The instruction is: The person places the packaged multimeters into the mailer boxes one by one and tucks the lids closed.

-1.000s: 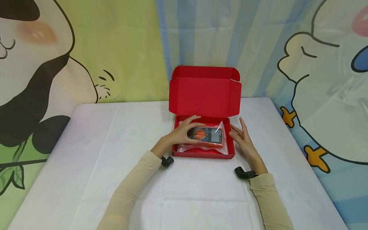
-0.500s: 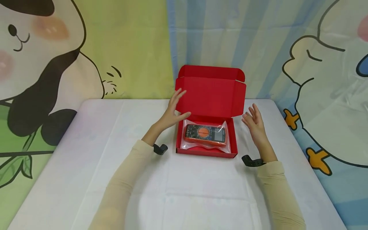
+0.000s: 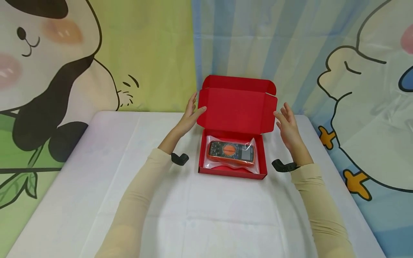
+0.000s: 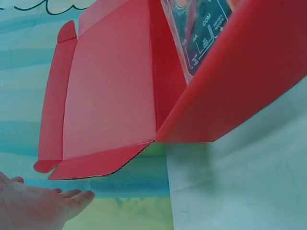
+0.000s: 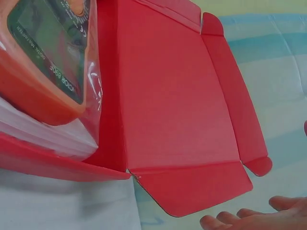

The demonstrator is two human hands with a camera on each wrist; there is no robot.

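A red cardboard box (image 3: 232, 175) stands on the table with its lid (image 3: 237, 109) raised at the back. Inside lies an orange and black digital multimeter (image 3: 230, 152) in a clear plastic bag (image 3: 256, 165). My left hand (image 3: 188, 118) is at the lid's left side flap, thumb overlapping the flap's edge in the head view. On the other side, my right hand (image 3: 287, 125) has its fingertips right by the lid's right flap. The fingers of both hands are extended. In the left wrist view the hand (image 4: 43, 203) sits below the flap, a gap between them.
A white cloth covers the table (image 3: 226, 218). Right behind it hangs a curtain (image 3: 151, 53) printed with cartoon animals. Each wrist wears a black camera mount, one on the left wrist (image 3: 180, 159) and one on the right wrist (image 3: 284, 166).
My left hand has left the multimeter and moved up and left to the lid's side. My right hand has moved up beside the lid's right flap. The multimeter stays in the box.
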